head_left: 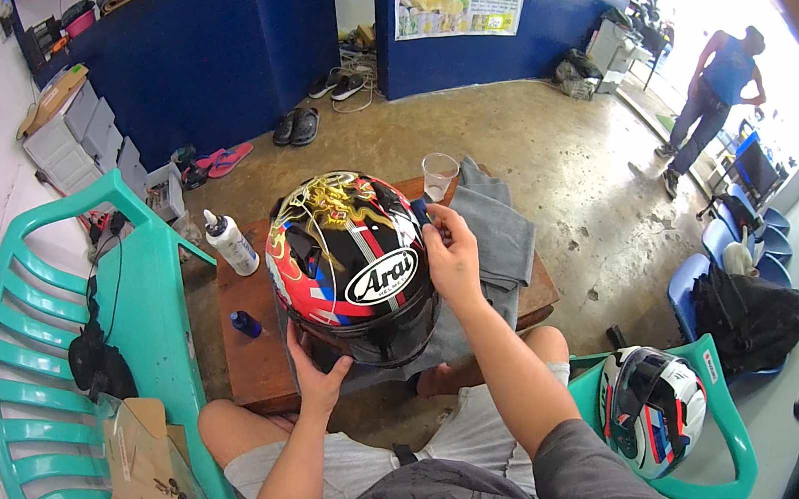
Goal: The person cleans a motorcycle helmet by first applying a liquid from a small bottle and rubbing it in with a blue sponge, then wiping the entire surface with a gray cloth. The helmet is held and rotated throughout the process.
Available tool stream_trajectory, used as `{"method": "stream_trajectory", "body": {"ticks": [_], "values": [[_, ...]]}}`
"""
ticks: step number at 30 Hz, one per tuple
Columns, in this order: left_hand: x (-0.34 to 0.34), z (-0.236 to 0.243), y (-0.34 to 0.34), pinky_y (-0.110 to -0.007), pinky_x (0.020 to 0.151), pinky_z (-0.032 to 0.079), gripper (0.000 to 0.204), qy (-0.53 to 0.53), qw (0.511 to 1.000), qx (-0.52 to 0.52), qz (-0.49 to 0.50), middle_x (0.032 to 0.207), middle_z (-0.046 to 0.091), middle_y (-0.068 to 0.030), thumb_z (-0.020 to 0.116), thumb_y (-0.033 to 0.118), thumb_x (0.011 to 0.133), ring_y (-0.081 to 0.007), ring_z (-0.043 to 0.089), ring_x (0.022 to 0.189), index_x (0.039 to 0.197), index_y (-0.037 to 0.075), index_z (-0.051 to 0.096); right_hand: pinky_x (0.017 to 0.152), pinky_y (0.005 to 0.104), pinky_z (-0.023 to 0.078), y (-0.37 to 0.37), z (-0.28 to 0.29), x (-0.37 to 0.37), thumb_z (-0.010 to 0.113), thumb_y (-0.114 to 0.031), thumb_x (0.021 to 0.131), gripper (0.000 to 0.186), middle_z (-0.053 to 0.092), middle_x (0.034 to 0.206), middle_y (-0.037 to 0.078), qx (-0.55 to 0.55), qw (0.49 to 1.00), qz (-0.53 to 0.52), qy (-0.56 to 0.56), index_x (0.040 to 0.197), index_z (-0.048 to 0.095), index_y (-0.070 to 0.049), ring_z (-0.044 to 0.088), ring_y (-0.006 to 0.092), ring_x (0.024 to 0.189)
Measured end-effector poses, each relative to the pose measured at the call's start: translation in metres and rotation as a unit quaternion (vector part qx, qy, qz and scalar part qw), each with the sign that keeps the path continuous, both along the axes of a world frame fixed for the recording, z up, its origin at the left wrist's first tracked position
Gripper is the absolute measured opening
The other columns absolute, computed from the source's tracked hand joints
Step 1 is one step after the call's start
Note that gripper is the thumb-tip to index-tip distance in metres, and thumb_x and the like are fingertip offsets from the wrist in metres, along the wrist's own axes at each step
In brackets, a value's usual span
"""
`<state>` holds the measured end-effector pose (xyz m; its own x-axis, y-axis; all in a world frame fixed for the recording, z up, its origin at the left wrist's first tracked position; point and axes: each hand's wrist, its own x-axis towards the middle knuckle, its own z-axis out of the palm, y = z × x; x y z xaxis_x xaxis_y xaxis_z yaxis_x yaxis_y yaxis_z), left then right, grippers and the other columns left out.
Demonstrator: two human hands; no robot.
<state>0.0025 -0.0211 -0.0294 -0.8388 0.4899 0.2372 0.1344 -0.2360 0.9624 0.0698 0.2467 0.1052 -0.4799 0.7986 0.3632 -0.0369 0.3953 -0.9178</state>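
Note:
A glossy motorcycle helmet [329,250], black and red with gold artwork and a white oval badge, sits on a grey cloth [493,227] over a low wooden table [248,366]. My left hand [317,372] grips its near lower edge, thumb up on the rim and fingers partly hidden beneath. At the helmet's far right side, my right hand [452,255] pinches a small dark blue piece [421,211] against the shell; its kind is unclear. Left of the helmet stands a white squeeze bottle [232,246]. A small dark blue bottle [246,323] lies nearer me.
A clear plastic cup [438,176] stands beyond the helmet. Green plastic chairs [158,319] flank me; the right one bears a white, black and red helmet [651,412]. Farther off are blue chairs with a black bag [746,317], shoes [296,127] and a standing person [712,99].

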Motion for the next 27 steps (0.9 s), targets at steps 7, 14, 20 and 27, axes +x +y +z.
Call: {"method": "stream_trajectory", "body": {"ticks": [7, 14, 20, 27], "values": [[-0.001, 0.000, 0.001, -0.048, 0.127, 0.028, 0.134, 0.006, 1.000, -0.005, -0.003, 0.167, 0.033, -0.0239, 0.096, 0.047, 0.078, -0.0364, 0.037, 0.153, 0.170, 0.003, 0.009, 0.076, 0.0255, 0.050, 0.049, -0.001, -0.026, 0.069, -0.011, 0.100, 0.031, 0.070, 0.092, 0.000, -0.145, 0.984, 0.099, -0.018, 0.128, 0.074, 0.002, 0.062, 0.0087, 0.083], [-0.002, -0.001, 0.000, -0.049, 0.128, 0.026, 0.134, 0.016, 1.000, 0.000, -0.003, 0.168, 0.030, -0.0247, 0.095, 0.049, 0.078, -0.0383, 0.033, 0.155, 0.169, 0.001, 0.010, 0.077, 0.0297, 0.050, 0.015, 0.011, -0.019, 0.071, -0.012, 0.097, 0.029, 0.068, 0.099, 0.006, -0.039, 0.999, 0.028, -0.011, 0.122, 0.072, 0.003, 0.061, 0.0124, 0.088], [-0.003, 0.002, 0.000, -0.048, 0.127, 0.029, 0.131, 0.035, 0.999, -0.027, 0.000, 0.165, 0.032, -0.0227, 0.094, 0.046, 0.080, -0.0357, 0.037, 0.152, 0.168, 0.002, 0.009, 0.095, 0.0450, 0.043, -0.087, 0.029, 0.021, 0.074, -0.005, 0.083, 0.036, 0.063, 0.106, 0.010, 0.381, 0.923, -0.049, -0.042, 0.119, 0.075, -0.011, 0.062, 0.0315, 0.101], [-0.002, 0.012, -0.002, -0.047, 0.126, 0.033, 0.130, 0.010, 1.000, 0.005, -0.027, 0.163, 0.035, -0.0242, 0.096, 0.040, 0.080, -0.0348, 0.038, 0.153, 0.168, 0.001, 0.009, 0.105, 0.0467, 0.033, -0.139, 0.040, 0.013, 0.067, -0.028, 0.085, 0.033, 0.065, 0.116, 0.000, 0.641, 0.754, 0.060, -0.127, 0.116, 0.076, -0.020, 0.058, 0.0194, 0.112]]}}
